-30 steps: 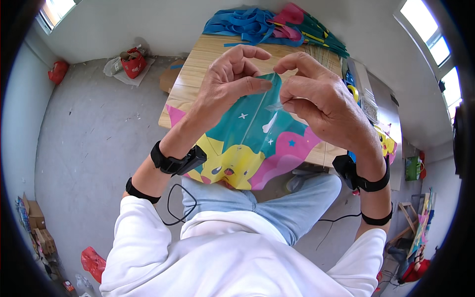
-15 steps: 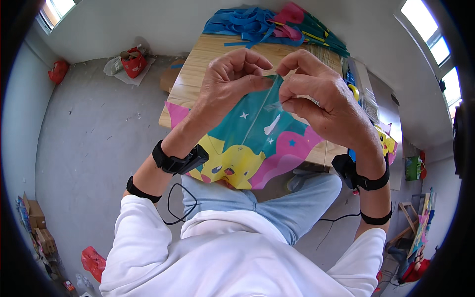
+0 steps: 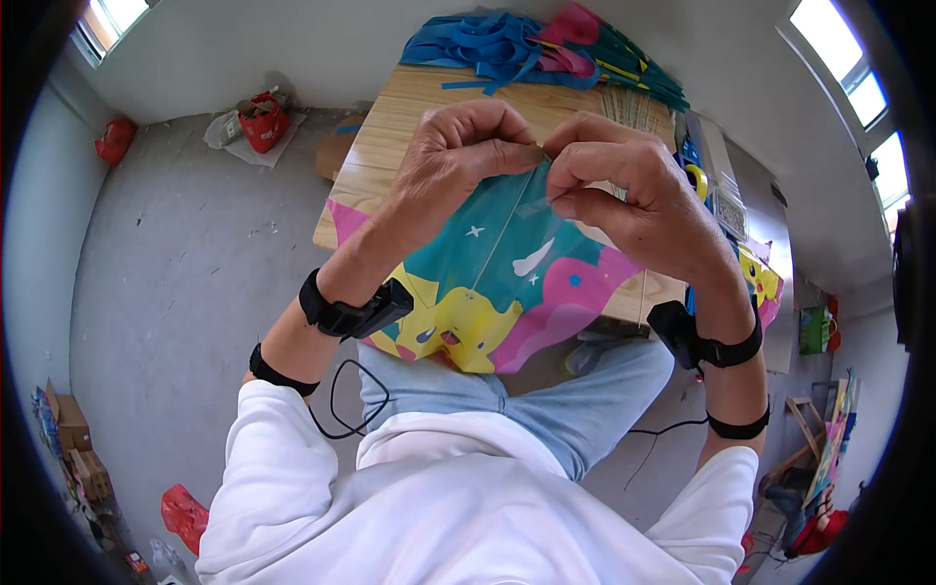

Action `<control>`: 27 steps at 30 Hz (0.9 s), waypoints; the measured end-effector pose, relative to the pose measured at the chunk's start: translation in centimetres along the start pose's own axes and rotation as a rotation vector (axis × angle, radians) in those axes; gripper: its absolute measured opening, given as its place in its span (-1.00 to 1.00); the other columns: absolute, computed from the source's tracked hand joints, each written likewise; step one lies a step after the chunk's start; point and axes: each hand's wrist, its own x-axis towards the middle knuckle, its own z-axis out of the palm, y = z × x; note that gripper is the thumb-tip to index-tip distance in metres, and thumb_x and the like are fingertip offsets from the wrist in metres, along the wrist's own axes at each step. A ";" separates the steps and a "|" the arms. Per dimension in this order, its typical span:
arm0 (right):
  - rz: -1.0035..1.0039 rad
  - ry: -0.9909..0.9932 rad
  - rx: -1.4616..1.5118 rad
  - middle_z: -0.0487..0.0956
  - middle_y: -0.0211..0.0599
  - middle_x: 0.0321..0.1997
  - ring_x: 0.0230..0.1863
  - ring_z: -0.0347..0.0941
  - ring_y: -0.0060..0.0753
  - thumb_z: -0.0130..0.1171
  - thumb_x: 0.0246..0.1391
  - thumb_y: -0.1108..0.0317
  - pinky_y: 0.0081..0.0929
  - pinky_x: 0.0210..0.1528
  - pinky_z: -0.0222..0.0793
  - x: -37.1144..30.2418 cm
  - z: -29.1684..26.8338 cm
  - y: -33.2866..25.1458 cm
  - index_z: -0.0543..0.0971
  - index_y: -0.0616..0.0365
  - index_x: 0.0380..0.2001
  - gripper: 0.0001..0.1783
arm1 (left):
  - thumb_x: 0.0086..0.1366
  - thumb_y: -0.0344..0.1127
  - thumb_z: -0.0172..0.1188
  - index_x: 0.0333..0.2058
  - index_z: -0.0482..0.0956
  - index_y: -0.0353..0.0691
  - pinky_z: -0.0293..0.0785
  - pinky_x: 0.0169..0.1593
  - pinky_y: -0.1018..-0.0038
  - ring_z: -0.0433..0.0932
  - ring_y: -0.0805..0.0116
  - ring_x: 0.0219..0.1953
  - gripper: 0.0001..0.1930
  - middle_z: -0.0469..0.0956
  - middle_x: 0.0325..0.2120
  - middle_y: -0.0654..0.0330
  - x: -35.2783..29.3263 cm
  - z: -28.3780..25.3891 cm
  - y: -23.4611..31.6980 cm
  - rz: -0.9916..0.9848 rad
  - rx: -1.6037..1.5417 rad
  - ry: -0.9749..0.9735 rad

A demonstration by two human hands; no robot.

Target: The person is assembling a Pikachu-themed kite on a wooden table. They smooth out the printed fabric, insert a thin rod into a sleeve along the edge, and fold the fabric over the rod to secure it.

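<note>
A kite (image 3: 468, 253) of thin teal, pink and yellow sheet hangs from my hands over the near edge of the table, its lower part at my lap. A thin pale rod (image 3: 503, 237) runs down its middle to the top corner. My left hand (image 3: 468, 146) is closed, thumb and forefinger pinching that corner. My right hand (image 3: 629, 185) is closed on the kite's right edge just below the tip, its forefinger close to the left fingertips. A clear strip (image 3: 533, 207) lies across the sheet beside my right thumb. The exact fingertip contact is partly hidden.
On the wooden table (image 3: 380, 146) lie blue ribbons (image 3: 478, 44), folded kite sheets (image 3: 634, 63) and thin rods (image 3: 629, 105). A yellow tape roll (image 3: 696, 181) is at the right edge. Red bags (image 3: 263, 122) stand on the floor; a cable (image 3: 336, 405) hangs by my left arm.
My left fingers have slid slightly right and up, closing onto the kite's top corner. My right hand has shifted slightly left, and the sheet has moved a little with them.
</note>
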 end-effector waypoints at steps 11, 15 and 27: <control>0.026 -0.002 -0.017 0.52 -0.13 -0.49 -0.42 0.50 -0.16 0.23 -0.09 0.62 -0.34 -0.34 0.40 0.3 0.4 0.0 0.52 0.34 -0.47 -0.92 | 0.34 -0.37 0.20 -0.23 0.65 -0.29 0.59 -0.21 0.68 0.60 0.62 -0.34 -0.86 0.64 -0.37 0.25 -0.1 -0.3 -1.0 0.045 -0.111 0.011; 0.047 -0.007 -0.026 0.52 -0.12 -0.50 -0.43 0.50 -0.15 0.23 -0.08 0.61 -0.33 -0.34 0.40 0.3 0.4 0.1 0.53 0.35 -0.47 -0.92 | 0.34 -0.34 0.23 -0.23 0.65 -0.30 0.58 -0.23 0.68 0.59 0.63 -0.36 -0.85 0.64 -0.38 0.25 -0.3 -0.6 -1.3 0.009 -0.088 0.015; 0.043 0.000 -0.026 0.51 -0.14 -0.46 -0.40 0.49 -0.14 0.24 -0.07 0.60 -0.33 -0.33 0.38 0.3 0.3 0.3 0.54 0.31 -0.46 -0.92 | 0.30 -0.43 0.25 -0.24 0.64 -0.29 0.53 -0.18 0.67 0.56 0.63 -0.33 -0.91 0.62 -0.38 0.30 -0.3 -0.7 -0.9 -0.014 -0.064 -0.022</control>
